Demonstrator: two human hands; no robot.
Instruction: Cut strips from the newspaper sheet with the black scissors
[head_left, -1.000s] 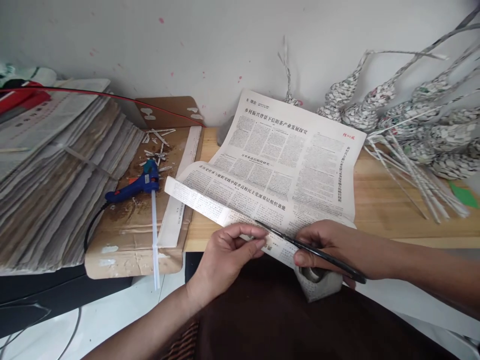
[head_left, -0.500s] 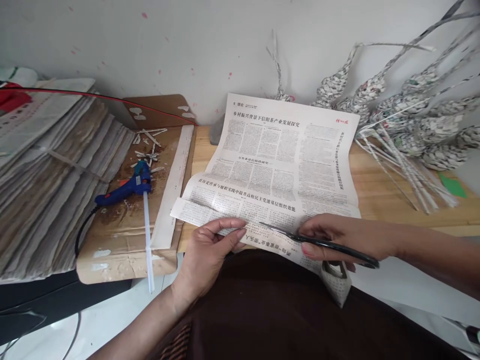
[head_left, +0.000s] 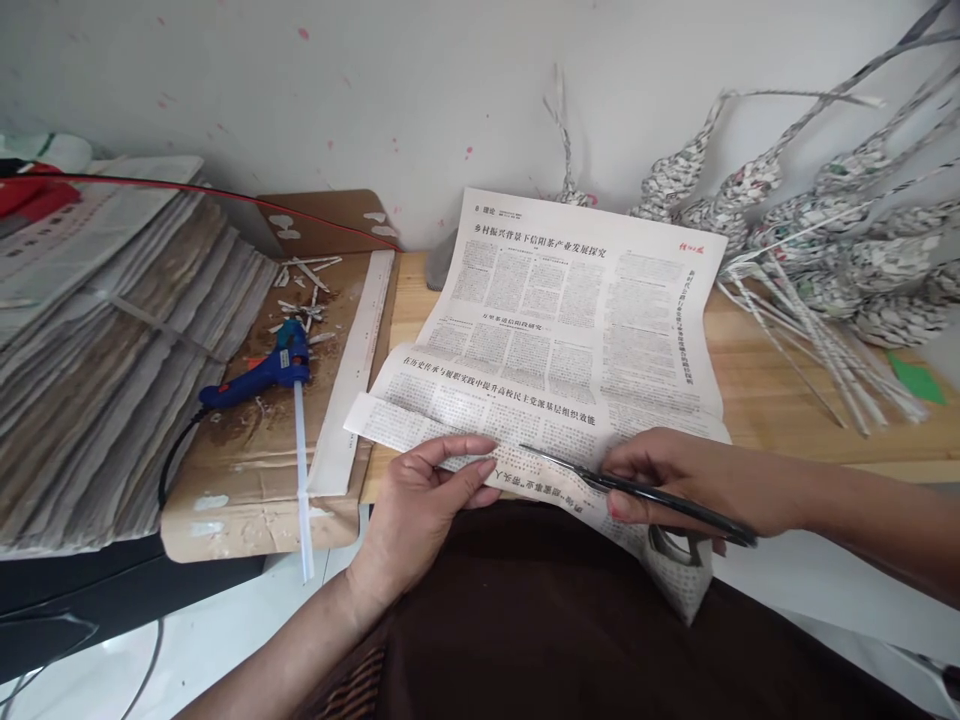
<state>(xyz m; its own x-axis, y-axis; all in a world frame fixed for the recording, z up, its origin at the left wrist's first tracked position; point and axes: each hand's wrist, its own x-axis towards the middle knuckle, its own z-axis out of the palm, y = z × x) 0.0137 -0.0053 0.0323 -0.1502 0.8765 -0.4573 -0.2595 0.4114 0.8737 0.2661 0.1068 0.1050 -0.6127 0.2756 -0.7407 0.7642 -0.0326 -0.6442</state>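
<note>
Right hand (head_left: 690, 470): closed around a slim black-handled cutting tool (head_left: 645, 491), its tip pointing left.
Left hand (head_left: 420, 495): thumb and forefinger pinch the folded strip (head_left: 397, 424).
Clean cut: probably best with the blade low along the crease, the pinch keeping paper taut, fingertips clear of the tip.
Forearms: left slants up from below; right reaches in from the side.
Newspaper sheet (head_left: 532, 290): spread over the wooden table (head_left: 787, 437), folded strip along its near edge.
Glue gun (head_left: 259, 381): on cardboard (head_left: 255, 515), left.

A blue glue gun (head_left: 259, 380) lies on stained cardboard (head_left: 270, 470) beside a thick paper stack (head_left: 127, 370).
</note>
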